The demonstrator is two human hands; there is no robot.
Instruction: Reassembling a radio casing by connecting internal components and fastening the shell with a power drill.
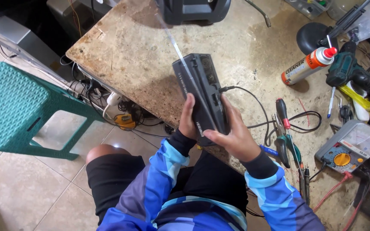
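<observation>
Head view: both hands grip a dark grey radio (202,92) over the table (129,47) edge.
Left hand (188,119) and right hand (232,134) clasp its near end; its long axis points away, antenna (174,40) extended.

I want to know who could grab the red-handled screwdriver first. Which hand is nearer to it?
Right. The right hand grips the dark radio just beside the red-handled screwdriver; the left hand is on the radio's far side.
</observation>
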